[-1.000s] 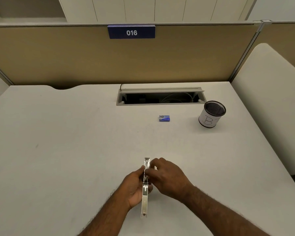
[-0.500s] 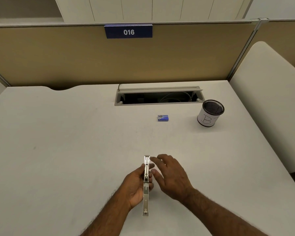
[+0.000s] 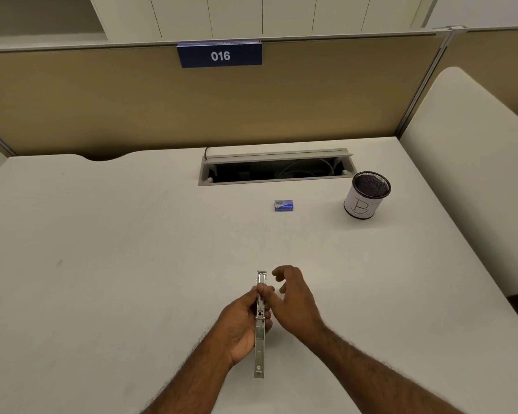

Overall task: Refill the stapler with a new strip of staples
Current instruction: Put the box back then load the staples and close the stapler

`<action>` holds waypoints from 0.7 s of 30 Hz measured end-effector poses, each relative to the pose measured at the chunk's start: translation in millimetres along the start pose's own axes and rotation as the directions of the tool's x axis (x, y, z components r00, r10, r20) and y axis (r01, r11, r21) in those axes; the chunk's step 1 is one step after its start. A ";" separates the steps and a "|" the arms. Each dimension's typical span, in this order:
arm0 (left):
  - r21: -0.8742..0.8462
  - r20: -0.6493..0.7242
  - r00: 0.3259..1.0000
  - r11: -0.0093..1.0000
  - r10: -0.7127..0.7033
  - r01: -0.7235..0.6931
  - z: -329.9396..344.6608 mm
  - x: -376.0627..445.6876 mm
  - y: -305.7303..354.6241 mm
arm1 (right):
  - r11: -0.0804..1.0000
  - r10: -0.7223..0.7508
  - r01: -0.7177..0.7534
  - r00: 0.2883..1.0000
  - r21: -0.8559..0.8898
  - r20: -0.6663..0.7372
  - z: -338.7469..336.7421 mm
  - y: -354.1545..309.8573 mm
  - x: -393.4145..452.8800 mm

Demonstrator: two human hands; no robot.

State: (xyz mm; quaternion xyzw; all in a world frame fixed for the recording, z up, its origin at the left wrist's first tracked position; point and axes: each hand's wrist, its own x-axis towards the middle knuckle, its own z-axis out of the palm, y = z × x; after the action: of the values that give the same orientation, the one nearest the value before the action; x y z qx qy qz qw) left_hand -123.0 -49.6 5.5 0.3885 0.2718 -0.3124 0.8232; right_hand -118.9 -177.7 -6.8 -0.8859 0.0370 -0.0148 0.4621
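Observation:
A slim metal stapler (image 3: 259,345) lies unfolded flat along the near middle of the desk, its magazine end pointing away from me. My left hand (image 3: 242,321) grips it around its middle, thumb on top. My right hand (image 3: 293,297) hovers just right of the stapler with fingers apart and curled, holding nothing and not touching it. A small blue staple box (image 3: 283,205) sits farther back on the desk, well beyond both hands.
A black mesh pen cup (image 3: 366,195) with a white label stands at the back right. An open cable tray (image 3: 277,170) is cut into the desk behind the box. A tan partition (image 3: 102,100) bounds the far edge; a white panel (image 3: 467,174) flanks the right.
My right hand has let go of the stapler's front part and lifted off to the right, fingers spreading. The left hand keeps the stapler in place.

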 end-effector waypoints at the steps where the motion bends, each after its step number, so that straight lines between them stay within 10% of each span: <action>1: -0.026 0.007 1.000 1.000 -0.002 0.002 0.0 -0.4 0.6 | 1.000 -0.020 0.020 1.000 -0.015 -0.016 -0.5 1.2 -2.4; 4: -0.080 0.014 1.000 0.997 0.015 -0.013 0.4 -0.8 7.6 | 0.939 -0.302 0.291 0.953 -0.181 -0.033 -7.3 6.6 -15.6; 7: -0.064 -0.036 0.999 0.997 0.035 -0.037 0.3 -1.5 17.9 | 0.646 -0.656 0.698 0.715 -0.309 0.244 -10.7 16.9 -32.9; 11: -0.035 -0.091 0.993 0.996 0.081 -0.084 -0.5 -2.4 23.2 | 0.472 -0.742 0.818 0.570 -0.329 0.354 -8.0 18.8 -45.3; 16: -0.045 -0.062 0.998 0.999 0.022 -0.025 0.7 -6.7 16.7 | 0.723 -0.659 0.662 0.747 -0.197 0.090 -6.7 -0.7 -36.3; 21: -0.060 -0.091 0.992 0.994 0.085 -0.091 8.8 -8.0 4.5 | 0.956 -0.153 0.168 0.985 0.241 -0.079 -9.5 -22.8 -10.4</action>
State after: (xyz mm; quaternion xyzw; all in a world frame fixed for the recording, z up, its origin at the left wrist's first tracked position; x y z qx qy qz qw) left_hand -123.2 -52.0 18.0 0.3869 0.3005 -0.2493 0.8354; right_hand -128.6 -171.6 17.4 -0.8207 -0.0236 -0.0830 0.5648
